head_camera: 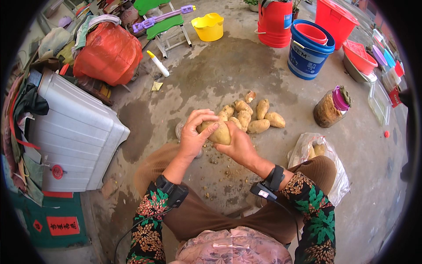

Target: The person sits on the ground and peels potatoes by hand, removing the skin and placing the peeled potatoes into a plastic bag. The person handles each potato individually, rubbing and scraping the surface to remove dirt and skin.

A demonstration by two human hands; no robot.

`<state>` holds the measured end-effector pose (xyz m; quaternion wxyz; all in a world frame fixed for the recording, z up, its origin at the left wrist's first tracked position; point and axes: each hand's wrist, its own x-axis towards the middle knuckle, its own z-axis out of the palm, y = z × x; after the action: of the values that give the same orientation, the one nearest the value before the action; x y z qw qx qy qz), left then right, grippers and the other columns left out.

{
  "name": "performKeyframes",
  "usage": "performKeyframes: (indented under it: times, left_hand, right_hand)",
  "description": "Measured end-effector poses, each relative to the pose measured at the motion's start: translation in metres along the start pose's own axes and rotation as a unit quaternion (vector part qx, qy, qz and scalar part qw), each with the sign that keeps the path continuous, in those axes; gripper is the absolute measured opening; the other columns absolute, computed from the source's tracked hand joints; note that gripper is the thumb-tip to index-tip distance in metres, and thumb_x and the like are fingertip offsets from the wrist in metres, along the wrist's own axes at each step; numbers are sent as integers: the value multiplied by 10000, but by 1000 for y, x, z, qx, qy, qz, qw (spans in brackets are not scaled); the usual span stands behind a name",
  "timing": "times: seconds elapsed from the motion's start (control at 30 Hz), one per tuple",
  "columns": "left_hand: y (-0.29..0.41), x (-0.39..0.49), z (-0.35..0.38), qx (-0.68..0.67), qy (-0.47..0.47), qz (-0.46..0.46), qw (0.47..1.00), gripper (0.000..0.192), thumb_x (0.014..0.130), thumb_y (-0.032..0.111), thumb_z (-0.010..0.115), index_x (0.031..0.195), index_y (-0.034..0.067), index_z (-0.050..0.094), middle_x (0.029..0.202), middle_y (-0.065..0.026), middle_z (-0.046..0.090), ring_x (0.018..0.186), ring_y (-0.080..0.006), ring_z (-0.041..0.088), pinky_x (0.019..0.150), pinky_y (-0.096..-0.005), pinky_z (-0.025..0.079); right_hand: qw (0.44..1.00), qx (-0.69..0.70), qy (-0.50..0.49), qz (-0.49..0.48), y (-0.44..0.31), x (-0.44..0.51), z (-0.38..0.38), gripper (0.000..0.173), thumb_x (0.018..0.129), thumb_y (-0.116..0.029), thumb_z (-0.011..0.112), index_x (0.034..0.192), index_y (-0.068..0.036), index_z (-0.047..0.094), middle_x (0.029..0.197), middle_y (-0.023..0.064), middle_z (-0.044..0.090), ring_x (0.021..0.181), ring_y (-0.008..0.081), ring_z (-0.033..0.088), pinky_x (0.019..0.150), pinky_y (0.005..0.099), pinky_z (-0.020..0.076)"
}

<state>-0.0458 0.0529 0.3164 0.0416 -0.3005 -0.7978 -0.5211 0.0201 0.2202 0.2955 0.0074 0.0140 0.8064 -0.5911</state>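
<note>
A large potato (220,134) is held above the floor between my two hands. My left hand (195,132) grips its left end, with the thumb across its near side and the fingers over the top. My right hand (238,145) clasps the right end, its thumb up along the side. Just beyond them a heap of several potatoes (244,119) lies on the concrete, some with soil on the skin. Crumbs of dry soil (227,171) are scattered below my hands. To the right of my knee, an open clear plastic bag (324,145) has potatoes (318,150) in it.
A glass jar with a purple rim (330,109) stands at right. Behind it are a blue bucket (306,62), a red bucket (275,26) and basins (361,59). A yellow tub (207,28) and green folding stool (165,26) stand far off; a grey plastic bin (79,132) is at left.
</note>
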Motion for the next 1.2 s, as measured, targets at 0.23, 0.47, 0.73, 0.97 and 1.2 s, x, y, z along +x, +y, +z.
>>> performKeyframes:
  times: [0.23,0.47,0.73,0.97,1.2]
  left_hand:
    - [-23,0,-1,-171,131,-156,964,195,1048,174,614,971,-5,622,1101,-93,679,1045,-176,662,938,-329,520]
    - [-19,-2,-13,-177,168,-114,963,153,1027,152,641,1117,29,632,1148,-47,616,1101,-166,626,996,-349,517]
    - [-31,3,-10,-168,145,-222,949,258,1055,263,600,1236,79,611,1207,-43,604,1100,-163,621,934,-339,526]
    - [-23,-10,1,-294,21,-364,883,599,1017,591,538,1370,107,554,1265,-88,639,1127,-224,656,813,-419,615]
    - [-20,6,-6,-96,78,-91,988,489,1130,354,348,1245,9,674,1191,-85,676,1086,-180,625,953,-308,493]
  right_hand:
    - [999,1,-12,-43,6,0,7,679,777,-243,841,1344,-29,534,1094,201,706,1027,330,708,863,407,555]
    - [998,-39,23,-53,4,0,1,711,775,-197,834,1386,-44,505,1143,211,696,1070,359,695,902,425,552]
    - [990,-107,39,-88,5,-5,-1,734,761,-174,831,1397,-74,478,1227,208,644,1119,409,650,895,450,554]
    - [965,-223,48,-132,5,-1,0,928,745,-258,883,1508,-107,378,1361,201,557,1120,406,629,881,461,549]
    - [934,285,-190,104,-1,6,-2,817,773,-384,884,1359,27,492,878,92,684,527,111,621,422,251,488]
